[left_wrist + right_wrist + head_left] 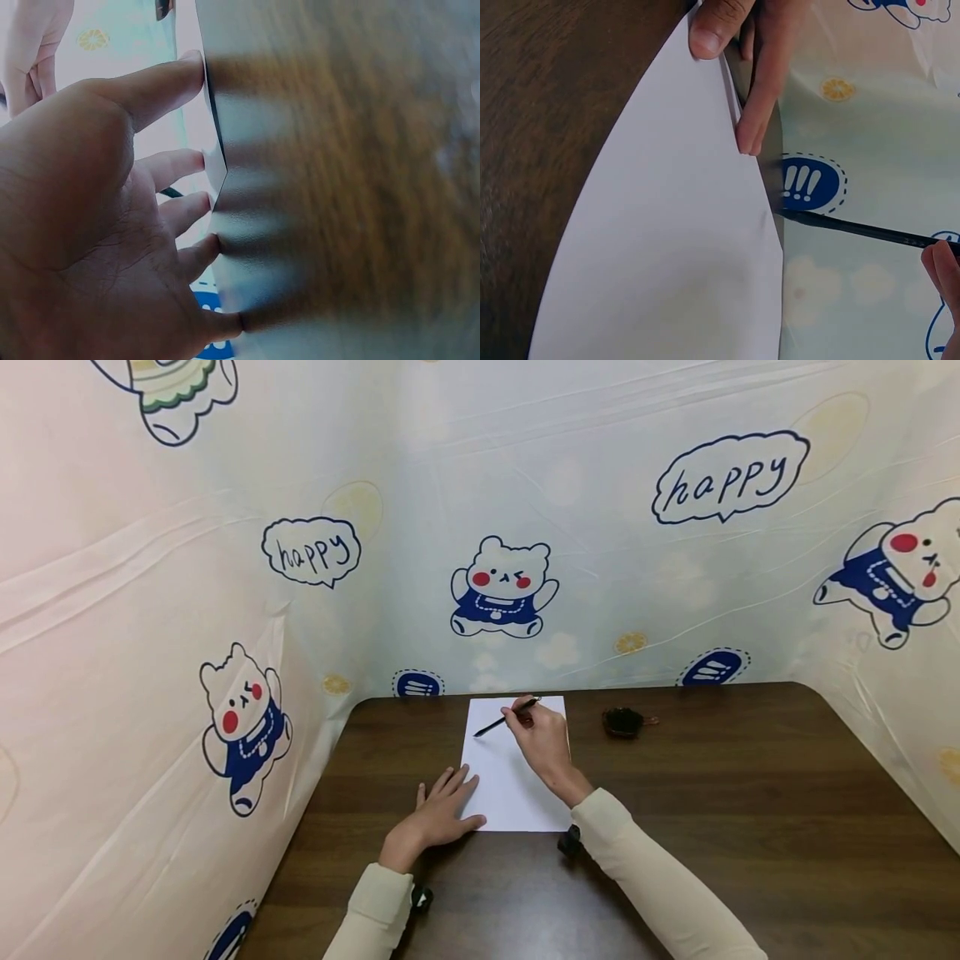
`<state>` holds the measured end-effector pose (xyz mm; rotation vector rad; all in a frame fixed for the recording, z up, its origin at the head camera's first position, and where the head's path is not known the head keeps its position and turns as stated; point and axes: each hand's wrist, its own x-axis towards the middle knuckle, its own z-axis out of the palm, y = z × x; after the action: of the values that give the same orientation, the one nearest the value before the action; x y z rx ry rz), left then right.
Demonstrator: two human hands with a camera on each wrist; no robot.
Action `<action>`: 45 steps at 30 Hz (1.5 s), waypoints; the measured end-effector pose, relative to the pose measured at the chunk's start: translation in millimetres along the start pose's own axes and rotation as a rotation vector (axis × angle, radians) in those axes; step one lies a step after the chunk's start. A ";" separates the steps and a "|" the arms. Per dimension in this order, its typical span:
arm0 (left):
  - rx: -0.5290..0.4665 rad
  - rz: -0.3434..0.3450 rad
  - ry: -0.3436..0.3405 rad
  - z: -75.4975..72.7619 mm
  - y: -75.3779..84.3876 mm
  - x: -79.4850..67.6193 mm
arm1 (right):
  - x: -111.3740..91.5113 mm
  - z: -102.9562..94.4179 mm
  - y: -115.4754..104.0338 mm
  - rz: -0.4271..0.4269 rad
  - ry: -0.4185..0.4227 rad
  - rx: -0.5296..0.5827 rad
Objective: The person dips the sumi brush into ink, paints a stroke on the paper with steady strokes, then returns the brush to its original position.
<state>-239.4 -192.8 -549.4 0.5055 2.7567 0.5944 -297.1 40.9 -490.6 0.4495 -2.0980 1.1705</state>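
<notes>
A sheet of white paper [517, 793] lies on the table. My right hand [546, 745] pinches a slim black brush [491, 727] over the upper part of the sheet. Its dark tip points down and left, close over the paper; in the right wrist view the brush [870, 229] tapers at that tip. My left hand [442, 814] lies with fingers spread at the sheet's lower left, thumb and fingertips on the paper's edge. The left wrist view shows this hand [97, 225] from the palm side, fingertips down on the table and paper.
A small dark, rounded object [624, 722] with a reddish-brown projection sits right of the paper. The brown wooden table [712, 827] meets a printed curtain [600, 527] with bears along its back and sides.
</notes>
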 end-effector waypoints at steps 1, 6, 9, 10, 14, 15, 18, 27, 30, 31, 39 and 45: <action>-0.002 0.002 0.001 0.1 0.0 0.4 | -0.7 1.4 0.8 -0.001 0.001 -0.004; -0.008 0.000 -0.004 -3.4 5.4 -3.0 | -4.8 6.3 4.2 0.006 0.000 -0.025; -0.012 -0.004 -0.013 -6.7 9.7 -5.8 | -7.3 7.2 5.3 0.008 -0.008 -0.041; -0.013 -0.002 -0.013 -8.1 11.3 -6.8 | -8.0 7.3 5.4 0.006 -0.010 -0.043; 0.013 -0.011 -0.025 -13.5 18.4 -10.2 | -10.0 7.0 4.5 -0.010 -0.025 -0.049; 0.023 -0.014 -0.025 -14.5 19.8 -10.8 | -10.2 6.9 3.9 -0.013 -0.029 -0.049; 0.046 -0.027 -0.031 -16.5 22.8 -11.8 | -11.0 6.5 2.0 -0.018 -0.044 -0.049; 0.003 -0.018 -0.018 -10.7 13.8 -7.1 | -11.1 6.8 -1.3 -0.006 -0.077 -0.064; -0.008 -0.014 -0.010 -8.1 11.6 -5.1 | -11.5 6.1 -1.5 0.005 -0.086 -0.072; -0.003 -0.016 -0.011 -8.6 13.2 -5.8 | -11.7 5.8 -1.5 0.009 -0.089 -0.075; 0.022 -0.014 -0.022 -13.9 19.5 -9.5 | -12.4 3.5 -0.5 -0.005 -0.073 -0.090; 0.034 -0.031 -0.033 -17.8 23.8 -10.6 | -11.6 -1.7 -1.1 -0.022 -0.059 -0.102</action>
<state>-229.2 -182.8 -521.3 0.4749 2.7426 0.5274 -287.5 41.4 -497.5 0.4628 -2.1865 1.0434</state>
